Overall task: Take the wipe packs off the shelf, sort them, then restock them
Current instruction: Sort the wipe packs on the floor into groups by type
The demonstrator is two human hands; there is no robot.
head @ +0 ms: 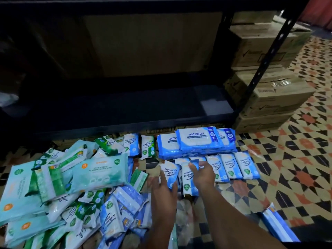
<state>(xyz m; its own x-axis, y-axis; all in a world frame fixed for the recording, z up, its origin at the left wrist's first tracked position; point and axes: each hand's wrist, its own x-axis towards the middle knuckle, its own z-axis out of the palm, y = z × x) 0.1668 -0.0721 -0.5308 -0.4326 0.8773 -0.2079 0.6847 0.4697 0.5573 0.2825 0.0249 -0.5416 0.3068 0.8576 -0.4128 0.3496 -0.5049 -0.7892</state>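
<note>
A small blue-and-white plastic wipe pack [169, 174] printed "Fragrance Free Antibacterial Wipes" sits in the left hand [162, 190], whose fingers curl round its lower edge and lift it slightly off the patterned tile floor [296, 173]. Just beside it, a second small blue-and-white wipe pack [188, 178] of the same print lies under the right hand [203, 174]; the fingers [193, 166] of that hand bend over its top end and pinch it. Both packs stand at the left end of a neat row of matching small blue packs [233, 167] laid side by side on the floor. Behind the row rests a stack of larger blue "antabax" packs [196, 141]. To the left sprawls a loose heap of green, teal and blue wipe packs [68, 186] (overlapping at all angles), topped by a large teal pack [99, 172]. The black metal shelf [116, 106] stands behind, with brown cardboard boxes [269, 78] stacked to its right.
</note>
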